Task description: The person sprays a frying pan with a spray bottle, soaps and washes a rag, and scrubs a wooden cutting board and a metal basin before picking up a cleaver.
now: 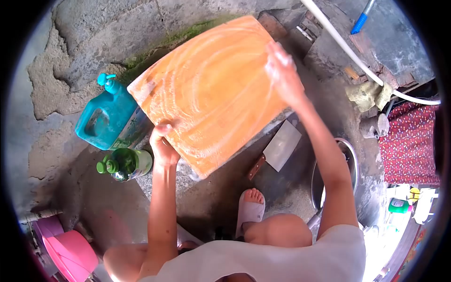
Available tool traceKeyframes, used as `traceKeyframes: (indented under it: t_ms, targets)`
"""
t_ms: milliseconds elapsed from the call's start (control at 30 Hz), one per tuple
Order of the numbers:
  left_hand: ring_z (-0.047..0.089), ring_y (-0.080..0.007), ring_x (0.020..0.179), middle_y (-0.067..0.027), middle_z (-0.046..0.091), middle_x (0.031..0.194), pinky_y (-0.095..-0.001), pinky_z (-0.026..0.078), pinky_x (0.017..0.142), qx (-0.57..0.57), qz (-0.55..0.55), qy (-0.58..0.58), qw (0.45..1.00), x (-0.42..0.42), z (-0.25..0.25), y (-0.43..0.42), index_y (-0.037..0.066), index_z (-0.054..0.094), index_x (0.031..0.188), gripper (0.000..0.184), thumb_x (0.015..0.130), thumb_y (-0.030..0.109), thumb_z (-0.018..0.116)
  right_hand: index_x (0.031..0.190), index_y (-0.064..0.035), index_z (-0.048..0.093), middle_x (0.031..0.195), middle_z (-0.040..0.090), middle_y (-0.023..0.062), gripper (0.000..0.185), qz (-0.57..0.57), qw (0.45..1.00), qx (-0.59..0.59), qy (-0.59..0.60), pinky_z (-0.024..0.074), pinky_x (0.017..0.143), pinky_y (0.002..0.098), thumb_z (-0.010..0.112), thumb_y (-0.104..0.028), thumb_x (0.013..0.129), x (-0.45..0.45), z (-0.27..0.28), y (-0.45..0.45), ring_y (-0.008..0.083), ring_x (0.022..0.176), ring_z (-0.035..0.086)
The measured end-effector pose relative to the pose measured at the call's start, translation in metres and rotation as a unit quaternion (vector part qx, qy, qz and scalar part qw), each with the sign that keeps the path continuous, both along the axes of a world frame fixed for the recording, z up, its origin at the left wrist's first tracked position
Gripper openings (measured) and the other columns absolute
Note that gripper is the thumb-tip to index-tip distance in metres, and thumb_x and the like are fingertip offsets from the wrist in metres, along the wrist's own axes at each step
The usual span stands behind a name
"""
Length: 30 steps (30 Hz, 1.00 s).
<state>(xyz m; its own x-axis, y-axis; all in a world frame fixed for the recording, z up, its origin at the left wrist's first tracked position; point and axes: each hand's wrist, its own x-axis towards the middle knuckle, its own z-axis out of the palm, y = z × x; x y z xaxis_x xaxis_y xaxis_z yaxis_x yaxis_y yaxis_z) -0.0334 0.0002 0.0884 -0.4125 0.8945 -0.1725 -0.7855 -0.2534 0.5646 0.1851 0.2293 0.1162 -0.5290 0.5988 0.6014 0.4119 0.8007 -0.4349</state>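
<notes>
A wet orange-brown cutting board (206, 94) streaked with swirls of suds is tilted in front of me, resting over a stone slab. My left hand (164, 145) grips its near left edge, thumb on the top face and fingers underneath. On the far right part of the board lies my right hand (284, 77), covered in foam, its fingers drawn together against the surface; whether something is under them is hidden. A cleaver (282, 145) with a wooden handle lies on the ground below the board's right side.
Left of the board stand a teal pump jug (101, 120) and a green-capped bottle (126, 164). A pink tub (73, 256) is at lower left, a metal basin (355, 164) at right. A white hose (345, 44) crosses the upper right, near a red patterned cloth (408, 145).
</notes>
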Motion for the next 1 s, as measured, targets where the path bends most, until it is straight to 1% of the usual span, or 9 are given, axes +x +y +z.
traceKeyframes:
  t_ms: [33, 200, 367, 500, 533, 567, 733, 867, 1000]
  targets:
    - [0.054, -0.0263, 0.094, -0.0144, 0.055, 0.103, -0.0376, 0.042, 0.086, 0.005, -0.017, 0.010, 1.000, 0.000, -0.001, 0.000, -0.003, 0.045, 0.113, 0.056, 0.061, 0.014, 0.053, 0.116, -0.0022, 0.048, 0.107, 0.055, 0.0157, 0.036, -0.047, 0.991, 0.118, -0.036, 0.0396, 0.085, 0.0373, 0.049, -0.017, 0.083, 0.004, 0.007, 0.020, 0.0313, 0.102, 0.050]
    - [0.052, -0.0229, 0.100, -0.0126, 0.052, 0.110, -0.0350, 0.041, 0.087, 0.000, -0.017, 0.151, 0.988, 0.002, 0.025, 0.000, -0.001, 0.039, 0.120, 0.058, 0.075, 0.030, 0.058, 0.109, -0.0015, 0.055, 0.089, 0.060, 0.0098, 0.050, -0.147, 0.899, -0.380, 0.158, 0.0437, 0.067, 0.0284, 0.045, -0.044, 0.086, 0.020, 0.024, 0.045, 0.0150, 0.071, 0.054]
    - [0.052, -0.0167, 0.096, -0.0085, 0.054, 0.105, -0.0295, 0.042, 0.081, -0.065, 0.196, 0.276, 0.939, -0.013, 0.015, 0.012, 0.004, 0.047, 0.108, 0.049, 0.085, 0.047, 0.044, 0.088, -0.0069, 0.057, 0.060, 0.042, -0.0029, 0.042, -0.210, 0.763, -0.413, 0.451, 0.0319, 0.045, 0.0249, 0.042, -0.046, 0.087, 0.005, 0.043, -0.001, 0.0081, 0.050, 0.039]
    - [0.052, -0.0219, 0.093, -0.0132, 0.055, 0.099, -0.0356, 0.038, 0.086, 0.039, 0.303, 0.338, 0.890, -0.012, 0.043, 0.015, 0.005, 0.055, 0.084, 0.052, 0.090, 0.048, 0.026, 0.072, -0.0096, 0.052, 0.067, 0.046, 0.0030, 0.037, 0.043, 0.668, -0.297, 0.681, 0.0381, 0.054, 0.0308, 0.037, -0.039, 0.089, 0.011, 0.040, -0.012, 0.0174, 0.063, 0.046]
    - [0.042, -0.0247, 0.113, -0.0124, 0.050, 0.118, -0.0423, 0.032, 0.093, 0.055, 0.301, 0.264, 0.915, -0.014, 0.052, 0.018, 0.005, 0.052, 0.104, 0.057, 0.085, 0.055, 0.032, 0.066, -0.0101, 0.050, 0.065, 0.047, 0.0045, 0.041, 0.241, 0.661, -0.333, 0.627, 0.0403, 0.054, 0.0336, 0.037, -0.041, 0.088, 0.026, 0.046, -0.011, 0.0195, 0.063, 0.047]
    - [0.054, -0.0230, 0.097, -0.0114, 0.058, 0.104, -0.0411, 0.041, 0.084, 0.061, 0.323, 0.093, 0.940, -0.006, 0.061, 0.022, 0.007, 0.057, 0.095, 0.046, 0.085, 0.048, 0.039, 0.060, -0.0106, 0.048, 0.063, 0.048, 0.0060, 0.045, 0.430, 0.626, -0.354, 0.545, 0.0426, 0.053, 0.0363, 0.036, -0.044, 0.087, 0.041, 0.054, -0.008, 0.0216, 0.063, 0.048]
    - [0.059, -0.0237, 0.082, -0.0109, 0.060, 0.095, -0.0398, 0.047, 0.073, 0.107, -0.100, -0.112, 0.983, -0.034, 0.050, 0.004, 0.005, 0.055, 0.099, 0.040, 0.077, 0.038, 0.051, 0.053, -0.0117, 0.037, 0.062, 0.046, 0.0064, 0.044, 0.449, 0.763, -0.172, 0.432, 0.0308, 0.061, 0.0307, 0.036, -0.038, 0.088, 0.039, 0.104, -0.017, 0.0174, 0.057, 0.035]
    - [0.058, -0.0226, 0.077, -0.0105, 0.059, 0.090, -0.0361, 0.048, 0.070, 0.052, -0.076, -0.039, 0.995, -0.029, 0.015, -0.008, -0.001, 0.053, 0.102, 0.042, 0.067, 0.021, 0.052, 0.076, -0.0081, 0.051, 0.067, 0.049, 0.0040, 0.029, 0.120, 0.896, -0.323, 0.279, 0.0376, 0.067, 0.0263, 0.044, -0.034, 0.087, 0.074, 0.066, 0.005, 0.0122, 0.065, 0.046]
    - [0.056, -0.0190, 0.082, -0.0105, 0.058, 0.088, -0.0319, 0.044, 0.078, -0.064, -0.122, 0.086, 0.987, 0.013, 0.024, -0.010, -0.005, 0.051, 0.103, 0.046, 0.062, 0.013, 0.055, 0.105, -0.0047, 0.049, 0.085, 0.058, 0.0074, 0.023, 0.142, 0.942, -0.285, 0.109, 0.0445, 0.064, 0.0286, 0.049, -0.019, 0.086, 0.038, 0.029, 0.016, 0.0156, 0.075, 0.056]
